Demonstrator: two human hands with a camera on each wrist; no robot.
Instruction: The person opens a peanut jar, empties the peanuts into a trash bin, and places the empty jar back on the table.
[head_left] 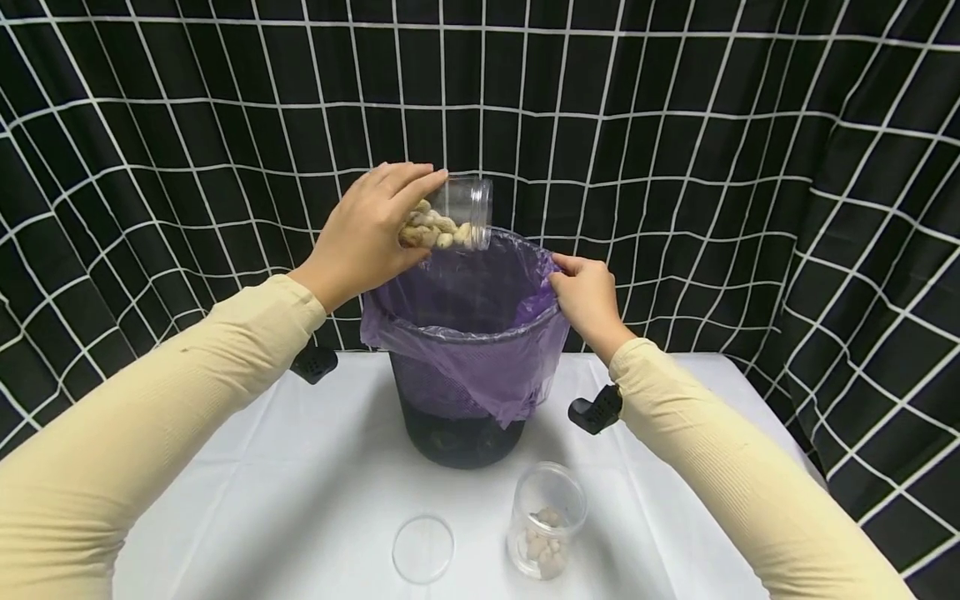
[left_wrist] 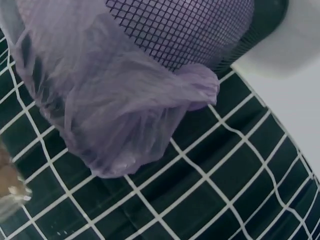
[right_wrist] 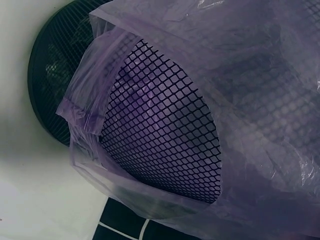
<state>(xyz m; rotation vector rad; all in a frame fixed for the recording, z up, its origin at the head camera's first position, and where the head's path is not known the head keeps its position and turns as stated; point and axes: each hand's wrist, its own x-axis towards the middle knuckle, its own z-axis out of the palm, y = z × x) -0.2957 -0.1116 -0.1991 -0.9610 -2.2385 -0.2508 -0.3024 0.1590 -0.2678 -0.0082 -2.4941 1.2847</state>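
In the head view my left hand (head_left: pixel 375 225) grips a clear jar (head_left: pixel 461 200) tipped on its side, its mouth facing right above the bin. Peanuts in their shells (head_left: pixel 435 229) lie along the jar's lower side. Below stands a dark mesh bin (head_left: pixel 457 442) lined with a purple plastic bag (head_left: pixel 480 367), which is folded over the rim. My right hand (head_left: pixel 588 296) pinches the bag at the bin's right rim. Both wrist views show the bag and mesh wall close up; a blurred bit of the left hand's side shows at the left wrist view's edge.
On the white-clothed table (head_left: pixel 247 517), a second clear jar (head_left: pixel 547 517) with pale pieces inside stands front right of the bin. A clear round lid (head_left: pixel 423 548) lies to its left. A black curtain with white grid lines (head_left: pixel 712 208) hangs behind and at the sides.
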